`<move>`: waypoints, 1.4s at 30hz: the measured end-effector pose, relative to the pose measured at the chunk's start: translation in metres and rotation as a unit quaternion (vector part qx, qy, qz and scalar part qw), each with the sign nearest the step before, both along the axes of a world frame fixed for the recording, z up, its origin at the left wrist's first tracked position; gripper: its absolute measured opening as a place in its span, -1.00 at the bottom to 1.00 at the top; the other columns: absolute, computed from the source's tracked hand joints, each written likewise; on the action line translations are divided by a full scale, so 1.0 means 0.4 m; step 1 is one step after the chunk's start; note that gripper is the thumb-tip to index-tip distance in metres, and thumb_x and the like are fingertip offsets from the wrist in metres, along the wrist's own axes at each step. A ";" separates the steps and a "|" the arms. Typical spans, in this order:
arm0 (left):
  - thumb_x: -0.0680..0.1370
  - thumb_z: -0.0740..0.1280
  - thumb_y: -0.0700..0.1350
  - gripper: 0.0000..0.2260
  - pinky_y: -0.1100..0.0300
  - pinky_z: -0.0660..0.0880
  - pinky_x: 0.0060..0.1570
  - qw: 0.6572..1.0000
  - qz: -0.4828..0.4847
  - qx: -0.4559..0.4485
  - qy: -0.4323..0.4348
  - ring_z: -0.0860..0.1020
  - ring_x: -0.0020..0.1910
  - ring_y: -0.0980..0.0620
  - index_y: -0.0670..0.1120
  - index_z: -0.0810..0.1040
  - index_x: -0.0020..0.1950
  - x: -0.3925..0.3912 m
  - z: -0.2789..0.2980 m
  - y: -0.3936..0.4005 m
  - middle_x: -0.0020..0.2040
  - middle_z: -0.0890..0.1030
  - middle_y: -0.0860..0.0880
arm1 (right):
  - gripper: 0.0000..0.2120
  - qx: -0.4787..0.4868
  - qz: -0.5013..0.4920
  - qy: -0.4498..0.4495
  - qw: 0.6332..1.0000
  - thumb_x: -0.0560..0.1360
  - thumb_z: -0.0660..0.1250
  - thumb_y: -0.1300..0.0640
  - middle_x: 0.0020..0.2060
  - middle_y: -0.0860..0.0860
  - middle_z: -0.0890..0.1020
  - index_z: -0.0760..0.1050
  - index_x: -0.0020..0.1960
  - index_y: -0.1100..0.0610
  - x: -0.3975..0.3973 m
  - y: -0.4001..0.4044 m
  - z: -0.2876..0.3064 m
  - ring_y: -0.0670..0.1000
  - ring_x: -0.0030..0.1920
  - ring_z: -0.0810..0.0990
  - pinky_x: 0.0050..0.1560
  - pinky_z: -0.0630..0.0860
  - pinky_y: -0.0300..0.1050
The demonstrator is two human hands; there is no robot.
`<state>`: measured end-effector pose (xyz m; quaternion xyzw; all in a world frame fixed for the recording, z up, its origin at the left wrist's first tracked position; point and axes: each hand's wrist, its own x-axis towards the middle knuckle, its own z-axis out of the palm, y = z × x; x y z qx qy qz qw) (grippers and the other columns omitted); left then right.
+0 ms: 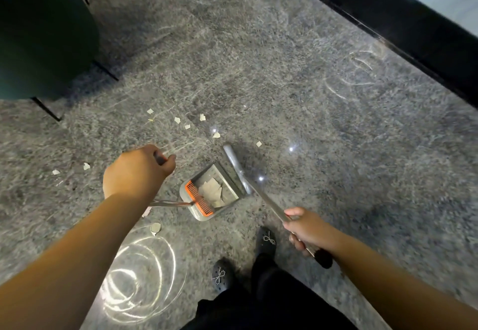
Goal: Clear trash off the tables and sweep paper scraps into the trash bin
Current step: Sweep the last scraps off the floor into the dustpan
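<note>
Grey speckled stone floor [284, 71] fills the frame, glossy enough to throw back ceiling lights. My left hand [137, 172] is curled round the dark grip of the dustpan's long handle, and my right hand [307, 229] is wrapped round the metal shaft of the broom [266, 200], thumb along the top, with the black end cap sticking out behind my wrist. The dustpan [212, 190], grey with an orange comb along its edge, stands at centre frame with several pale scraps already inside it; the broom's grey head lies just beside its upper right wall.

The paper scraps [181, 121] are scattered above the pan towards centre left, with a couple more at the left edge and one larger piece [155, 228] below my left arm. I judge them feather-light and flimsy; on this slick floor they would probably skid or flutter ahead of a fast stroke, so short, gentle sweeps suit them. Both tools look light and stiff, best held on the handles as they are.

A dark green bin [44, 32] stands in the upper left. I can read no brand, label or writing anywhere.
</note>
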<state>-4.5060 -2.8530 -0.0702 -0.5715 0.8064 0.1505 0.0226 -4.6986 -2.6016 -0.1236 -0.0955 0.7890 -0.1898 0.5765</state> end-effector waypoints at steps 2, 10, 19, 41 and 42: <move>0.54 0.33 0.18 -0.70 0.18 0.32 -0.37 1.000 0.003 0.003 0.002 0.45 -0.38 -0.04 -0.02 0.54 -0.20 -0.002 0.005 -0.004 -0.36 0.52 0.00 | -0.69 -0.002 -0.033 0.012 0.999 0.59 0.18 0.24 -0.46 0.10 0.45 0.37 0.33 0.19 -0.027 -0.016 -0.026 -0.04 -0.60 0.38 -0.61 0.31 -0.28; 0.54 0.32 0.18 -0.69 0.16 0.32 -0.32 1.000 0.021 -0.010 -0.020 0.44 -0.33 -0.08 -0.02 0.50 -0.24 -0.085 0.007 -0.054 -0.38 0.46 0.04 | -0.74 -0.030 -0.074 0.033 0.996 0.62 0.15 0.25 -0.46 0.12 0.41 0.31 0.30 0.13 -0.227 -0.133 -0.087 0.03 -0.56 0.36 -0.58 0.29 -0.22; 0.51 0.34 0.21 -0.66 0.14 0.35 -0.28 0.991 0.118 0.002 -0.057 0.48 -0.28 -0.14 -0.04 0.50 -0.26 -0.169 0.020 -0.157 -0.34 0.52 -0.04 | -0.70 0.026 0.000 0.019 0.999 0.59 0.08 0.29 -0.45 0.14 0.41 0.28 0.32 0.19 -0.454 -0.352 -0.187 0.02 -0.55 0.38 -0.61 0.30 -0.29; 0.49 0.35 0.22 -0.73 0.14 0.35 -0.25 0.916 0.397 -0.008 -0.047 0.44 -0.28 -0.09 0.06 0.51 -0.25 0.153 0.089 -0.238 -0.36 0.49 0.04 | -0.70 0.036 0.345 -0.036 0.937 0.58 0.08 0.28 -0.47 0.13 0.47 0.27 0.29 0.13 -0.055 -0.891 -0.192 0.03 -0.48 0.39 -0.44 0.30 -0.15; 0.49 0.35 0.22 -0.73 0.13 0.35 -0.25 0.914 0.404 -0.007 -0.045 0.44 -0.28 -0.09 0.07 0.50 -0.26 0.173 0.090 -0.242 -0.37 0.47 0.05 | -0.69 0.036 0.347 -0.041 0.936 0.58 0.09 0.27 -0.47 0.14 0.46 0.27 0.31 0.13 -0.027 -0.909 -0.194 0.03 -0.49 0.38 -0.46 0.29 -0.15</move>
